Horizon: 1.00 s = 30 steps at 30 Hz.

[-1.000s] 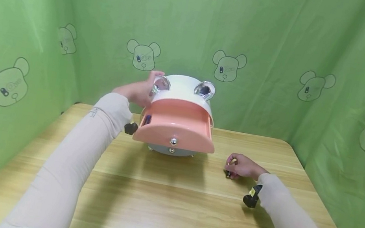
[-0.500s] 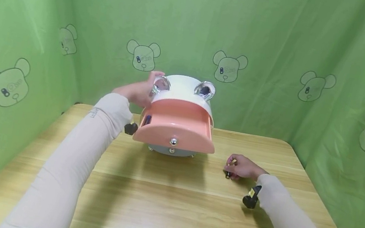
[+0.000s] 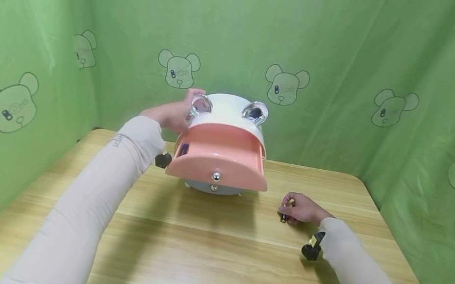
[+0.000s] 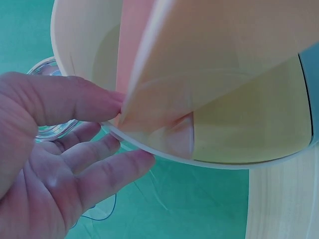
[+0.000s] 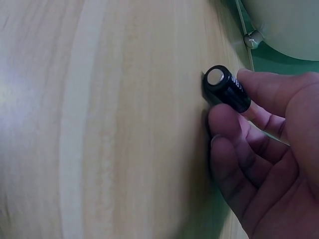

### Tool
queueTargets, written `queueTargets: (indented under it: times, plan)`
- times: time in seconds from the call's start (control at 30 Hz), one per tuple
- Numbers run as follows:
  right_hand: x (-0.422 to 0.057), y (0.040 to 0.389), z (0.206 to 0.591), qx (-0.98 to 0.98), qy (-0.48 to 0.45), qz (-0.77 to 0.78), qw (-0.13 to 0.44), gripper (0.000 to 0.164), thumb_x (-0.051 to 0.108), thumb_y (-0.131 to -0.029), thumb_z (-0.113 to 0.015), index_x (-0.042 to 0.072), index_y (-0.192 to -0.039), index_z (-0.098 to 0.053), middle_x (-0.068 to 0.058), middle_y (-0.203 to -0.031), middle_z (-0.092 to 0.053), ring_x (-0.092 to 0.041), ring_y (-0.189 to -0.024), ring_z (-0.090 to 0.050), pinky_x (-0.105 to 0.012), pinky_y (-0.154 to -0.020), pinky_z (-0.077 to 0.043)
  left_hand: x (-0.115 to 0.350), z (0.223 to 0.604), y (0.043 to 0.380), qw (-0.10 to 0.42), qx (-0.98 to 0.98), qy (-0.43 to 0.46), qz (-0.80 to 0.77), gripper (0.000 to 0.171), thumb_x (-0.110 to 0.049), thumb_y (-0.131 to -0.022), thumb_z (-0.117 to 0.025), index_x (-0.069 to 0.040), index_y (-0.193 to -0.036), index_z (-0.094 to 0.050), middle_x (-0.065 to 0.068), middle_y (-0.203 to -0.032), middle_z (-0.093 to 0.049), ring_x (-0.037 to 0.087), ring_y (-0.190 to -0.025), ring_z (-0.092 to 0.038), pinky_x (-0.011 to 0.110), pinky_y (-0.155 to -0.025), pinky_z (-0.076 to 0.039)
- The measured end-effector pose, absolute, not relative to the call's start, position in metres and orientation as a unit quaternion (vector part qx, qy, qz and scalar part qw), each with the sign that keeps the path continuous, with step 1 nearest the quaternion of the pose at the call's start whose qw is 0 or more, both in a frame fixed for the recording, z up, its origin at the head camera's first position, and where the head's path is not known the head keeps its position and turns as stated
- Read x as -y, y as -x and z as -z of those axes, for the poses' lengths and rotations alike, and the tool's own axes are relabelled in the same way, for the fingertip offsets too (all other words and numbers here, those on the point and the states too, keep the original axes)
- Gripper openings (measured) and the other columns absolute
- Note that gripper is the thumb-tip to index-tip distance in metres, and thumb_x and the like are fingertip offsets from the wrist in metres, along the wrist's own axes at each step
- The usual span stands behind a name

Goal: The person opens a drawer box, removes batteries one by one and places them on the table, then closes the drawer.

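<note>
A small white storage box with round silver ears (image 3: 230,107) stands at the back of the table, its pink drawer (image 3: 219,168) pulled out. My left hand (image 3: 173,114) holds the box's upper left side; in the left wrist view the thumb (image 4: 79,99) lies on the rim edge and the fingers (image 4: 117,172) on the outer wall. Inside the drawer, at its left end, lies a small dark cylinder (image 3: 184,149). To the right of the box, my right hand (image 3: 302,208) pinches a black battery (image 5: 228,89) between thumb and fingers, low over the tabletop.
Below the pink drawer is a grey one with a silver knob (image 3: 214,187). The wooden table (image 3: 209,258) is bounded by green curtains (image 3: 237,24) printed with bear heads at the back and both sides.
The battery in my right hand has turned slightly and more of it shows below the fingers. My left hand, the box and the drawer have stayed in place.
</note>
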State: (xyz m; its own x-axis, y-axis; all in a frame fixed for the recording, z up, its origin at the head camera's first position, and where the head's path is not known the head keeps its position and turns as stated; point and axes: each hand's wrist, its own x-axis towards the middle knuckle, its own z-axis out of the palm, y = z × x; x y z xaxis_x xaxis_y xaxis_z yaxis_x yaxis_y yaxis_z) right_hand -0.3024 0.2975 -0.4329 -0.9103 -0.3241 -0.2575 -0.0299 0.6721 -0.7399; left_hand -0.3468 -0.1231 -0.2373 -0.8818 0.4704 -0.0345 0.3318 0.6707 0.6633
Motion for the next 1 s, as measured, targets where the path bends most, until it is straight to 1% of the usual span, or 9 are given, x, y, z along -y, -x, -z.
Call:
queueTargets:
  times: [0.17, 0.27, 0.47, 1.0]
  plan:
    - [-0.2970, 0.3022, 0.4325, -0.896, 0.099, 0.389, 0.187, 0.020, 0.015, -0.094, -0.063, 0.000, -0.098, -0.050, -0.009, -0.074, -0.062, -0.018, -0.060, -0.058, -0.031, -0.057, -0.052, 0.1230, 0.2363, 0.3461, 0.104, -0.906, -0.223, -0.344, 0.111, 0.021, -0.074, -0.056, -0.029, -0.149, 0.009, 0.020, -0.114, -0.053, 0.031, -0.080, -0.063, 0.038, -0.071, -0.057]
    - [-0.2968, 0.3020, 0.4323, -0.896, 0.100, 0.389, 0.188, 0.019, 0.015, -0.094, -0.063, 0.000, -0.098, -0.050, -0.009, -0.074, -0.062, -0.018, -0.061, -0.058, -0.031, -0.057, -0.052, 0.1228, 0.2358, 0.3456, 0.104, -0.907, -0.221, -0.343, 0.111, 0.021, -0.074, -0.056, -0.030, -0.149, 0.009, 0.021, -0.112, -0.054, 0.032, -0.078, -0.062, 0.040, -0.071, -0.057]
    - [-0.2978, 0.3023, 0.4331, -0.898, 0.099, 0.386, 0.187, 0.019, 0.015, -0.094, -0.063, 0.001, -0.097, -0.051, -0.009, -0.074, -0.062, -0.018, -0.060, -0.057, -0.031, -0.057, -0.052, 0.1223, 0.2362, 0.3453, 0.103, -0.905, -0.222, -0.347, 0.111, 0.022, -0.073, -0.056, -0.029, -0.149, 0.009, 0.021, -0.110, -0.054, 0.032, -0.076, -0.062, 0.039, -0.068, -0.057]
    - [-0.2994, 0.3023, 0.4325, -0.902, 0.098, 0.377, 0.185, 0.019, 0.016, -0.094, -0.063, 0.001, -0.099, -0.053, -0.009, -0.074, -0.062, -0.018, -0.061, -0.057, -0.030, -0.057, -0.051, 0.1216, 0.2375, 0.3471, 0.104, -0.910, -0.213, -0.341, 0.113, 0.021, -0.073, -0.057, -0.034, -0.148, 0.009, 0.019, -0.105, -0.056, 0.031, -0.071, -0.060, 0.035, -0.060, -0.055]
